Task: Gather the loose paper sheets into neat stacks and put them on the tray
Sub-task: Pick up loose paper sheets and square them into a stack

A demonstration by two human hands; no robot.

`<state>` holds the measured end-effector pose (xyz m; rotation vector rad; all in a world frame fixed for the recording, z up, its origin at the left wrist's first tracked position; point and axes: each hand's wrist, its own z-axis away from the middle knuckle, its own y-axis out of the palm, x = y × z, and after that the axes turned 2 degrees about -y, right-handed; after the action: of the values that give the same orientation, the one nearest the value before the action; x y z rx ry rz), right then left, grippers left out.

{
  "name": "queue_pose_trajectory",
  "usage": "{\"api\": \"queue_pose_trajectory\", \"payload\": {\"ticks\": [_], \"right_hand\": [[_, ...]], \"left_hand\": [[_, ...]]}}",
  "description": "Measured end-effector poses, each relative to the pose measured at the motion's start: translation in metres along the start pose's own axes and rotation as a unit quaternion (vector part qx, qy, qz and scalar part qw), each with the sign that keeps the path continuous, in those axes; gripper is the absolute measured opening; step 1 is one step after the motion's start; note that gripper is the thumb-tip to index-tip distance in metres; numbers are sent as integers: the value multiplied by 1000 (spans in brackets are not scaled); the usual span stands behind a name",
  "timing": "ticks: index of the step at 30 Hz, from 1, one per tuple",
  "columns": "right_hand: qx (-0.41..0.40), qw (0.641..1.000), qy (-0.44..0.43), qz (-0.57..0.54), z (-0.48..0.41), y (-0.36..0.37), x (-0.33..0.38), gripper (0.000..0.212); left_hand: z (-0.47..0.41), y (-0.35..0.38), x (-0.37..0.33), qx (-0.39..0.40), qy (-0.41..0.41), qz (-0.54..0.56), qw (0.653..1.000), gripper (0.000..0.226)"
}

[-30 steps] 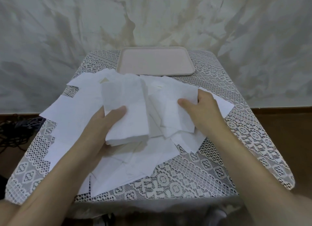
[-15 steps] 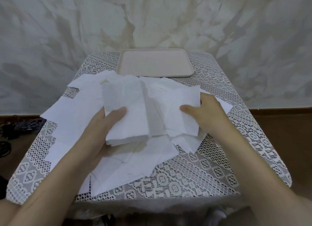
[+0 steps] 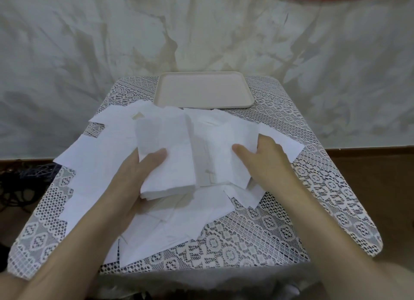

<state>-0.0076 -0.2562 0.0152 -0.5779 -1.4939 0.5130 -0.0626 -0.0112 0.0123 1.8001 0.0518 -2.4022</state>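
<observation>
Thumb and fingers of the left hand [image 3: 132, 183] pinch a thick stack of white paper sheets [image 3: 170, 156] just before the pale beige rectangular tray [image 3: 202, 89]; its long axis points toward that tray. The right hand [image 3: 266, 163] pinches loose white sheets [image 3: 224, 142] beside the stack.

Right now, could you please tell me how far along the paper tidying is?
Early on. Done: one small stack is gathered, held in the left hand. In hand: the right hand pinches another sheet beside that stack. Left: many loose sheets lie scattered on the table, and nothing is on the tray yet.
</observation>
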Motion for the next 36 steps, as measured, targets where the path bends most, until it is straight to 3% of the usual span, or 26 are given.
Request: {"api": "queue_pose_trajectory", "payload": {"ticks": [2, 8, 14, 17, 20, 24, 28, 33, 36], "right_hand": [[3, 999, -8, 40, 2, 2, 5, 19], [25, 999, -11, 44, 2, 7, 12, 36], [38, 998, 16, -47, -1, 1, 7, 19], [46, 997, 26, -62, -3, -6, 1, 20], [22, 996, 16, -86, -3, -16, -3, 19], [-16, 969, -28, -245, 4, -34, 3, 7], [41, 922, -33, -383, 18, -34, 19, 9], [53, 961, -58, -266, 30, -4, 27, 3], [53, 964, -62, -254, 33, 11, 30, 2]], "left_hand": [[-1, 0, 0, 0, 0, 0, 1000, 42], [-2, 0, 0, -4, 0, -5, 1000, 44], [-1, -2, 1, 8, -2, -2, 1000, 40], [-2, -1, 2, 15, 11, 5, 1000, 48], [-1, 2, 3, 25, 30, 7, 999, 40], [0, 3, 4, 28, 45, 0, 999, 47], [1, 5, 7, 30, 60, -8, 998, 53], [2, 8, 7, 41, 96, -13, 995, 54], [2, 10, 7, 36, 100, -12, 994, 56]]}}
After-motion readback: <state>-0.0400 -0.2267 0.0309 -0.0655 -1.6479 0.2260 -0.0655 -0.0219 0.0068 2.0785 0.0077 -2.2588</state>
